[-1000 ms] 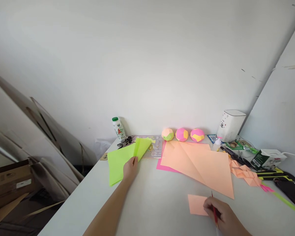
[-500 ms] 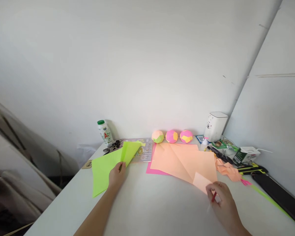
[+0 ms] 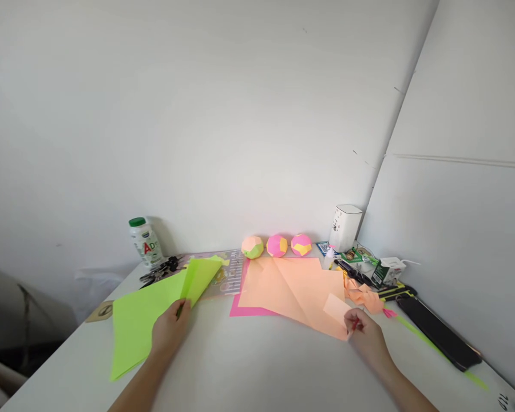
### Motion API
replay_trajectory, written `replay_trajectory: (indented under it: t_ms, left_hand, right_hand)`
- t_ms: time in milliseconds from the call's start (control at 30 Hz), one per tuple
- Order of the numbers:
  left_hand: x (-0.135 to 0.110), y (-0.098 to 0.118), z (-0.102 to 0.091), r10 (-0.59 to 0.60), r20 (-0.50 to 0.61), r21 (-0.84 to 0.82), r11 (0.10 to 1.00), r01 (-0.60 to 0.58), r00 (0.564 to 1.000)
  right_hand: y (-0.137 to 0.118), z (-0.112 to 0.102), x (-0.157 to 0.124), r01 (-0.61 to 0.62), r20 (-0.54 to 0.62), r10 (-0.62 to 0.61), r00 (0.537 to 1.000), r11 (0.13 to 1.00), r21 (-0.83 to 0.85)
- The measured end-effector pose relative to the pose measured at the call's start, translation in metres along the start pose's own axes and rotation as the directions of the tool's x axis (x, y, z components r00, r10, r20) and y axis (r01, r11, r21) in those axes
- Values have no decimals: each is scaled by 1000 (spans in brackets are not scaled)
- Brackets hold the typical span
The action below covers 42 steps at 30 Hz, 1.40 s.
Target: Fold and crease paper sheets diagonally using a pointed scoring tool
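My left hand [image 3: 170, 329] is closed on a sheet of bright green paper [image 3: 143, 312], pinching it by a folded-over part. The sheet spreads across the left of the table, its folded end over a clear ruler sheet [image 3: 232, 279]. My right hand [image 3: 366, 337] is closed around a thin red tool [image 3: 355, 324]; its exact kind is unclear. Against those fingertips is a small peach paper piece [image 3: 335, 308], above larger peach sheets [image 3: 292, 292]. Whether the fingers also grip this piece, I cannot tell. A pink sheet [image 3: 251, 312] shows underneath.
Three paper balls [image 3: 277, 246] line the wall. A green-capped bottle [image 3: 146, 243] and black scissors [image 3: 161, 272] stand and lie back left. On the right are a white container [image 3: 345, 228], a small box [image 3: 388, 270], crumpled peach paper [image 3: 363, 294] and a black case [image 3: 438, 335].
The view has turned to the right, so the table's things appear farther left. Both hands keep their holds, with little visible movement relative to the papers.
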State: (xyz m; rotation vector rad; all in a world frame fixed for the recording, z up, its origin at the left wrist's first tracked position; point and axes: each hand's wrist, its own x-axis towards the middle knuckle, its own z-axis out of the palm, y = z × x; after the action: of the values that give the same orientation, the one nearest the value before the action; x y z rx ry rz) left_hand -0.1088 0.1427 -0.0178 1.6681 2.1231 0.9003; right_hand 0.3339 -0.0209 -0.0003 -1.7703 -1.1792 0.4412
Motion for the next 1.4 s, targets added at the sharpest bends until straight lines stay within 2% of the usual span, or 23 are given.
replay_trajectory:
  t_ms: [200, 367, 600, 800, 1000, 1233, 1400]
  left_hand:
    - [0, -2, 2, 27, -7, 34, 999, -27, 1000]
    - [-1, -2, 3, 53, -2, 78, 996, -53, 999]
    - [-5, 2, 5, 156, 17, 168, 973, -157, 988]
    - [-12, 6, 7, 254, 19, 219, 943, -252, 967]
    - [-10, 2, 6, 275, -51, 271, 929, -252, 960]
    - [-2, -3, 14, 388, -118, 279, 896, -344, 914]
    - [-5, -1, 15, 418, -255, 281, 895, -347, 872]
  right_hand:
    - [1, 7, 2, -7, 56, 0, 998, 992, 128]
    - [-9, 7, -5, 22, 99, -33, 994, 993, 114]
    - [-12, -1, -2, 103, 5, -103, 995, 994, 28]
    - [-3, 26, 26, 228, 16, -228, 973, 974, 10]
    - [1, 54, 52, 344, 4, -344, 939, 939, 10]
    - [2, 49, 55, 443, 2, -444, 896, 893, -82]
    - [1, 48, 56, 476, 21, -476, 879, 873, -104]
